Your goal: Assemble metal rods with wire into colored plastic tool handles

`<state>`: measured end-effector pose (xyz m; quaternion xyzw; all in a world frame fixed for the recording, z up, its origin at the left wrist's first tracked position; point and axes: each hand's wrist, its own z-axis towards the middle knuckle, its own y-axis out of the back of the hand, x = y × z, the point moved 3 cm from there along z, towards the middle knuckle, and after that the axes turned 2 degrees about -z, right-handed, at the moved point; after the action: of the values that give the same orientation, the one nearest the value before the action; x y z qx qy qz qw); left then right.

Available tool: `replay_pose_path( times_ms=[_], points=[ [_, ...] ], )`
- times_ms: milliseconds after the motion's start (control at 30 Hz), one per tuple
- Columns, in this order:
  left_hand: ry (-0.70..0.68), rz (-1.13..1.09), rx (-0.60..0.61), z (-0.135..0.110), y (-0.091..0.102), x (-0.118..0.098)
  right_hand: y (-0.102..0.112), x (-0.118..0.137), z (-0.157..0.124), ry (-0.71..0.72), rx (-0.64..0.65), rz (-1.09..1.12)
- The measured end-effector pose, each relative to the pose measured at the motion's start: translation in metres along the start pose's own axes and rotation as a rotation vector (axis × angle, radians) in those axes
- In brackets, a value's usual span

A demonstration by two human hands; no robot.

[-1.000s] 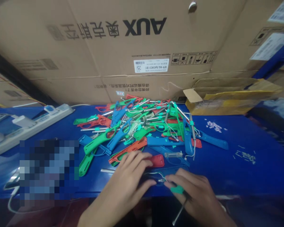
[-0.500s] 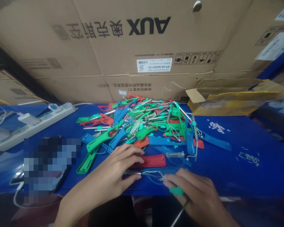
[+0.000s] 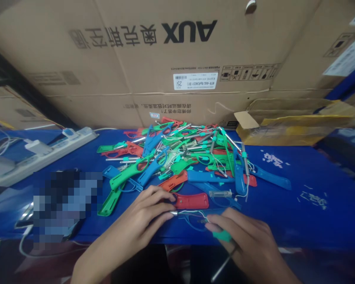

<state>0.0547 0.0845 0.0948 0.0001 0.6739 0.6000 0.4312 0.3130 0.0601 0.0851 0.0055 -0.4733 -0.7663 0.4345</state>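
My left hand lies at the near edge of the blue table. Its thumb and fingers are closed on a thin metal rod, and its upper fingertips touch a red plastic handle shell. My right hand is closed around a part with a green collar and a metal shaft that hangs below the table edge. Thin white wires run between the two hands over a blue shell.
A heap of green, blue and red handle shells and metal rods fills the table's middle. A white power strip lies at the left, with a blurred patch beside it. An open carton is at the right, and large cardboard boxes stand behind.
My left hand slid left and nearer, uncovering the red shell, and brought the metal rod rightward toward my right hand. My right hand has hardly moved.
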Motion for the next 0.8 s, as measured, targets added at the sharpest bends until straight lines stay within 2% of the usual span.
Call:
replay_pose_path(
  times_ms=[433, 700, 800],
  points=[
    [0.032, -0.057, -0.099, -0.002, -0.014, -0.009, 0.002, 0.0, -0.009, -0.004, -0.062, 0.052],
    [0.016, 0.061, -0.227, -0.007, -0.027, -0.013, 0.003, -0.003, -0.006, 0.021, -0.006, 0.029],
    [0.004, 0.081, -0.283, -0.008, -0.031, -0.013, 0.002, -0.008, -0.004, 0.045, 0.051, 0.041]
  ],
)
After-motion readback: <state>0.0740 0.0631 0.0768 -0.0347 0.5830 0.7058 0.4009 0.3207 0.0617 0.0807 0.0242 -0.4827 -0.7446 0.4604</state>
